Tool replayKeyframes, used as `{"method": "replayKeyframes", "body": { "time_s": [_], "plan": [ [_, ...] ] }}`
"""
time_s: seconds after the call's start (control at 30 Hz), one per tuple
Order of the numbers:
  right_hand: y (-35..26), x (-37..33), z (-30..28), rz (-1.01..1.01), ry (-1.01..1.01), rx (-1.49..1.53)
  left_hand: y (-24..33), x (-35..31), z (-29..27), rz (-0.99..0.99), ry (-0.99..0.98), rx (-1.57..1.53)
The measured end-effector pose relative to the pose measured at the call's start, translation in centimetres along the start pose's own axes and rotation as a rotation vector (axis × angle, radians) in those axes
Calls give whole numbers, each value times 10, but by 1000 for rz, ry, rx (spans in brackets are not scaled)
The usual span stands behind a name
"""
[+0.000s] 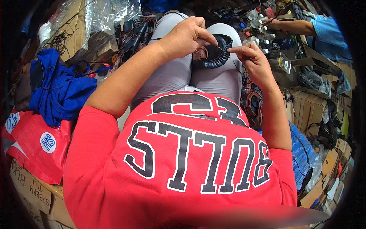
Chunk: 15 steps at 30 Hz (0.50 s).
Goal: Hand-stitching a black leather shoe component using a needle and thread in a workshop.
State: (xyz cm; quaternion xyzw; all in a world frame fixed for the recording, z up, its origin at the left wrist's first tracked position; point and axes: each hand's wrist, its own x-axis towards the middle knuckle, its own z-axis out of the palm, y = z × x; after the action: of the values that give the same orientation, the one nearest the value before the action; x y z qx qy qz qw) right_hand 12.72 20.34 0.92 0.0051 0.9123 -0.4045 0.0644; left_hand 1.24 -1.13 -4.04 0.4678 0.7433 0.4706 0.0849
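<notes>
Across my grey-clad thighs rests a black shoe piece (216, 62), rounded, with a gathered, pleated edge; it looks like a shoe upper. A brown piece with small holes (199, 54) lies at its left side. My left hand (187, 37) is over the piece's upper left, thumb and forefinger closed in a pinch above its opening. At the right rim my right hand (254, 64) is also pinched, forefinger tip near the pleated edge. Whatever is between the fingertips is too small to make out. A thin dark strand (237, 68) runs below the right fingertips.
A blue cloth bag (61, 87) and a red bag (42, 147) lie at my left over cardboard boxes (32, 191). Several small bottles (263, 28) stand at the far right, where another person's arm (293, 26) reaches in. Stacked brown boxes (308, 108) are at my right.
</notes>
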Motion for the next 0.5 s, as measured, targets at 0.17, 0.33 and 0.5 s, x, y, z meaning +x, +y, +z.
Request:
{"method": "replayKeyframes", "body": {
  "time_s": [0.17,0.33,0.5],
  "plan": [
    [7,0,0,0,-35,125,-3,6,3,-70,-83,-134],
    [13,8,-3,-3,-87,123,-9,26,-2,-24,-223,-155],
    [22,14,-5,1,-141,163,-16,36,-1,-30,-320,-179]
  ]
}}
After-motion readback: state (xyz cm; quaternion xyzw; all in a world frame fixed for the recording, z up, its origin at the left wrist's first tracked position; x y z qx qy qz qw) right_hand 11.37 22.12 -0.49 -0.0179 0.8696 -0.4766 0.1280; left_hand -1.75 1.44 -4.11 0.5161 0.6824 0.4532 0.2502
